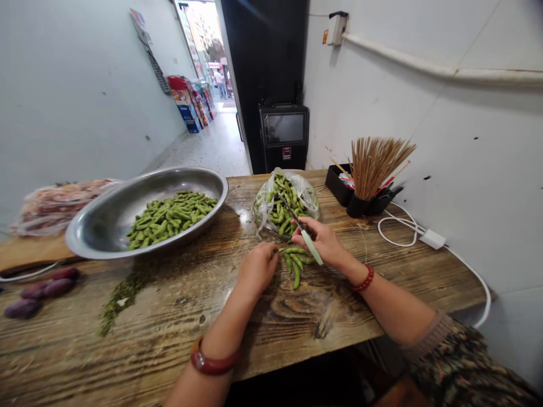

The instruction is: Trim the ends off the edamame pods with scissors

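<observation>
Presently the right hand (324,240) grips scissors (302,229) while the left hand (257,268), apparently pinching a bean pod (296,250), should hold it steady, fingertips off the blades.

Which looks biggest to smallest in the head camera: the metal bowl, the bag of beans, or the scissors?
1. Metal bowl, clearly the biggest.
2. Bag of beans.
3. Scissors in the right hand, smallest, partly hidden by fingers.

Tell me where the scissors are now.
The scissors are in the right hand, right of centre, just in front of the plastic bag of green pods.
</observation>
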Motion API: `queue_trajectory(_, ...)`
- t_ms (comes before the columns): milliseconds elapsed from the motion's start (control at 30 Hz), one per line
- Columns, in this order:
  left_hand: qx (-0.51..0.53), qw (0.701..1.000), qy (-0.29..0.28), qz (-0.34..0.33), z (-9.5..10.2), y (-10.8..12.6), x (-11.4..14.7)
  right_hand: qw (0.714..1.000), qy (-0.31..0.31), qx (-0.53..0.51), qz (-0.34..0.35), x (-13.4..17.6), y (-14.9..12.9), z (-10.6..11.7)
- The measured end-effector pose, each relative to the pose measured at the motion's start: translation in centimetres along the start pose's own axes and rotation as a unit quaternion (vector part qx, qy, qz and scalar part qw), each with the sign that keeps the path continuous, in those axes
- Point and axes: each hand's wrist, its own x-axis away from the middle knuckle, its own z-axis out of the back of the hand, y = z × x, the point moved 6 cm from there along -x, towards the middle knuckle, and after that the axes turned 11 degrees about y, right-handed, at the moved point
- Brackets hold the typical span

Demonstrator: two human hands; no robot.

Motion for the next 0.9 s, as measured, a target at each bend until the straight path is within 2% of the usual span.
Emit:
queue_trajectory(100,0.168,0.983,0.015,0.077,0.9,-0.9,-0.2,1.000,-0.006,0.003,0.004,0.0,-0.3,-0.1)
queue_trajectory(200,0.297,0.934,-0.015,0.199,0.9,-1.5,0.1,1.000,-0.013,0.027,0.006,0.2,-0.3,-0.2)
queue_trajectory(300,0.394,0.881,-0.048,0.258,0.9,-0.9,0.7,0.999,-0.025,0.047,0.009,0.4,-0.1,-0.5)
queue_trajectory(433,0.455,0.848,-0.092,0.254,1.1,0.1,0.9,0.997,-0.039,0.057,0.023,0.8,0.2,-0.8)
queue_trajectory(600,0.480,0.829,-0.073,0.278,1.4,-0.4,0.8,0.993,-0.054,0.073,0.070,1.2,0.1,-1.2)
queue_trajectory(733,0.492,0.827,-0.056,0.267,1.5,-0.5,0.7,0.987,-0.068,0.089,0.117,1.6,-0.5,-1.5)
queue_trajectory(900,0.484,0.841,-0.036,0.239,1.6,-0.8,0.7,0.978,-0.082,0.117,0.152,1.9,-1.4,-1.7)
